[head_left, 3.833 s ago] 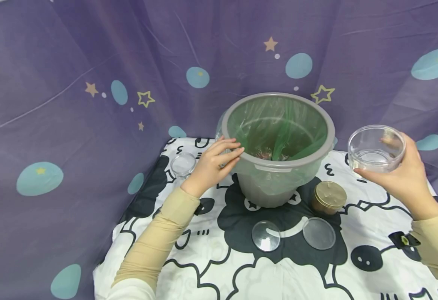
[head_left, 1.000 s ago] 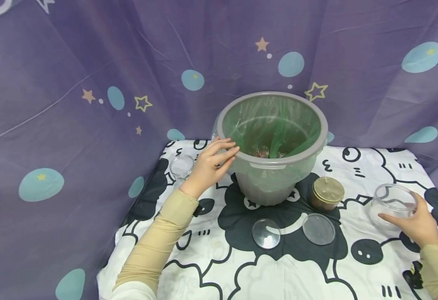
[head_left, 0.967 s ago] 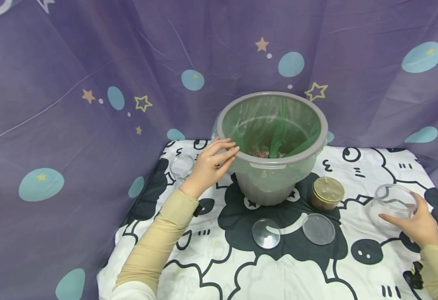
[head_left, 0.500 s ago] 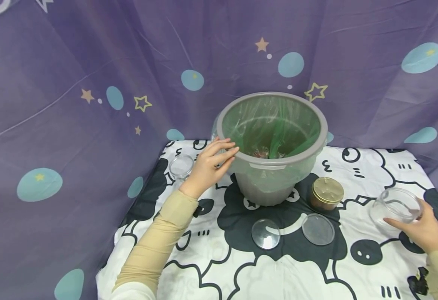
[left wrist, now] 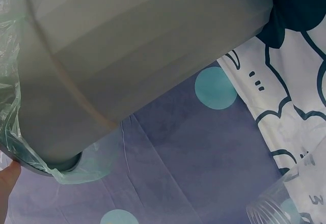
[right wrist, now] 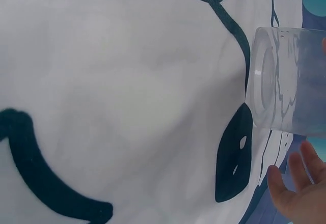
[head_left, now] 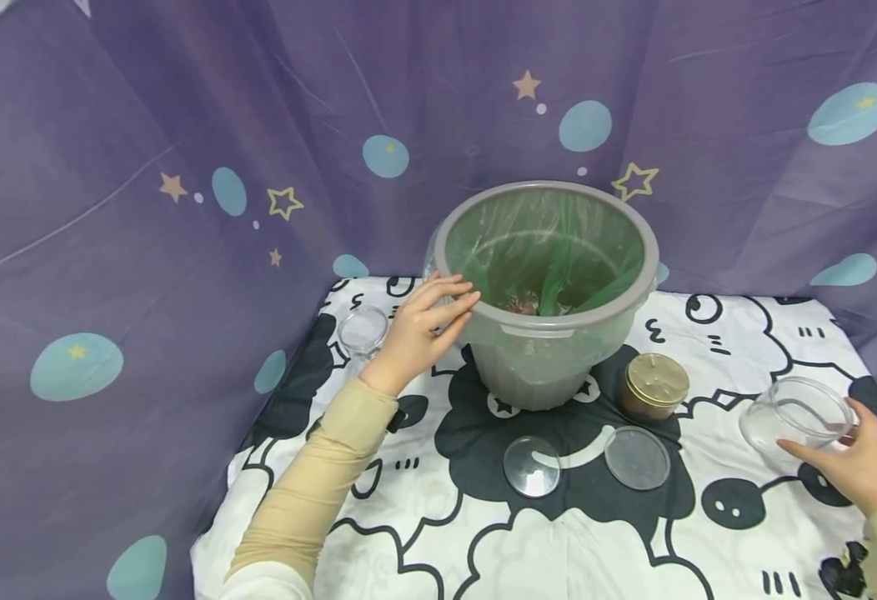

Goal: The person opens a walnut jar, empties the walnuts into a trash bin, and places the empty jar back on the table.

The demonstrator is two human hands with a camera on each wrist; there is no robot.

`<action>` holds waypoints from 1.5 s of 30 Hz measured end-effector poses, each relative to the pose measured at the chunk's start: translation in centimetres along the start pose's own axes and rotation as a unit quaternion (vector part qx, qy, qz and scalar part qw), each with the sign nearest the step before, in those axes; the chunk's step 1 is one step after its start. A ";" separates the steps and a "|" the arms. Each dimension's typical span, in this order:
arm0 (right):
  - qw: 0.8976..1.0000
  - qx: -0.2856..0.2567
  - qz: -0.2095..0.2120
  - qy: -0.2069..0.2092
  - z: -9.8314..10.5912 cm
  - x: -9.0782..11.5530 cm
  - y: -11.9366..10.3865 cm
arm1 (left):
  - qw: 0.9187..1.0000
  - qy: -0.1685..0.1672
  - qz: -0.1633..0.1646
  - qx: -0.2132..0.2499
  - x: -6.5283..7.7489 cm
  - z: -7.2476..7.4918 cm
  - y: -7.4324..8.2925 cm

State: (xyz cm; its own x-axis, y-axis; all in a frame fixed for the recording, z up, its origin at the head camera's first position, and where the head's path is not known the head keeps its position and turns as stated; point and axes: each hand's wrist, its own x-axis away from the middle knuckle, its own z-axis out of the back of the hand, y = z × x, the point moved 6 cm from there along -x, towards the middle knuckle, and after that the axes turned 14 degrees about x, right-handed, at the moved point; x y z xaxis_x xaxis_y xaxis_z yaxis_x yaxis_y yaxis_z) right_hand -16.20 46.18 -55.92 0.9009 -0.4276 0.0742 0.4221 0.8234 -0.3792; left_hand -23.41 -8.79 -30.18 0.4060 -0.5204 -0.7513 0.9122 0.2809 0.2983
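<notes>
A grey trash bin (head_left: 532, 383) stands at the back middle, a green plastic liner (head_left: 566, 225) folded over its rim. My left hand (head_left: 423, 329) rests at the bin's left front rim with fingers extended; the left wrist view shows mostly the bin's side. At the right, a clear jar (head_left: 764, 429) without a lid stands on the cloth. My right hand (head_left: 854, 458) is spread around its right side, the thumb in front. In the right wrist view the fingers (right wrist: 300, 183) stand apart from the jar's wall.
A jar with a gold lid (head_left: 656, 383) stands right of the bin. Two clear round lids (head_left: 532, 468) lie in front. Another clear jar (head_left: 363, 329) is partly behind my left hand. The patterned cloth (head_left: 558, 558) meets a purple curtain (head_left: 183, 333) behind.
My right hand has brought the clear jar down from the air onto the cloth, then drawn off to the right, its fingers coming away. The left hand has stayed at the bin's rim.
</notes>
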 end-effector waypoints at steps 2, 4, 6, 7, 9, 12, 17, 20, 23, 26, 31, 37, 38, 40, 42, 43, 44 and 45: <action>1.000 -0.005 0.001 0.004 -0.8 -0.7 1.2 | 1.000 -0.002 0.002 0.000 0.0 0.0 0.0; 1.000 -0.002 0.004 0.018 -1.2 -1.1 2.0 | 1.000 -0.003 0.003 -0.001 0.0 0.0 0.0; 1.000 -0.016 0.004 0.023 -0.6 -0.9 1.7 | 1.000 -0.002 0.004 -0.001 0.0 0.0 0.0; 0.999 -0.026 0.006 0.028 -0.1 -0.5 1.4 | 1.000 -0.001 0.005 0.000 0.0 0.0 0.0; 0.998 -0.038 0.012 0.047 0.7 0.3 0.7 | 1.000 0.000 0.005 0.000 0.0 0.0 0.0; 0.996 -0.052 0.010 0.071 1.2 0.8 0.4 | 1.000 0.000 0.005 0.001 0.0 0.0 0.0; 0.992 -0.049 0.015 0.111 0.0 -1.1 2.8 | 1.000 0.004 0.001 0.002 0.0 0.0 0.1; 0.989 -0.035 0.028 0.138 -1.0 -2.4 4.1 | 1.000 0.006 -0.001 0.002 0.0 0.0 0.1; 0.987 -0.034 0.035 0.152 -1.2 -2.8 4.2 | 1.000 0.006 -0.001 0.003 0.1 0.0 0.0; 0.985 -0.041 0.039 0.160 1.1 -0.5 0.7 | 1.000 0.006 0.000 0.003 0.1 0.0 0.0; 0.983 -0.038 0.080 0.161 5.1 4.4 -6.4 | 1.000 0.007 0.000 0.003 0.1 0.0 0.0; 0.975 -0.032 0.148 0.165 5.7 5.8 -9.7 | 1.000 0.009 0.001 0.005 0.2 0.0 0.0; 0.972 -0.037 0.158 0.170 5.6 5.9 -10.0 | 1.000 0.009 0.001 0.006 0.2 0.0 0.0; 0.967 -0.052 0.180 0.175 5.4 6.1 -10.6 | 1.000 0.010 0.000 0.009 0.2 -0.1 -0.1; 0.963 -0.065 0.197 0.174 5.1 6.2 -11.1 | 1.000 0.011 0.000 0.011 0.2 -0.1 -0.2; 0.961 -0.073 0.204 0.172 5.0 6.3 -11.4 | 1.000 0.012 0.000 0.012 0.2 -0.1 -0.2; 0.961 -0.078 0.209 0.165 4.8 6.3 -11.7 | 1.000 0.012 0.000 0.012 0.2 -0.1 -0.3; 0.960 -0.077 0.215 0.159 4.6 6.3 -12.0 | 1.000 0.013 -0.001 0.013 0.2 -0.1 -0.3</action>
State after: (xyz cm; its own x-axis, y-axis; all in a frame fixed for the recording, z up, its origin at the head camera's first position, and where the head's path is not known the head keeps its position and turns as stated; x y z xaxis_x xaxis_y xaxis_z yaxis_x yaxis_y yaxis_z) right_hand -15.08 35.34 -46.64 0.9017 -0.1727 -0.3965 -0.0248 0.8946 -0.4461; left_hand -23.60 -8.90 -30.52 0.4037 -0.4997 -0.7664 0.9139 0.2593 0.3123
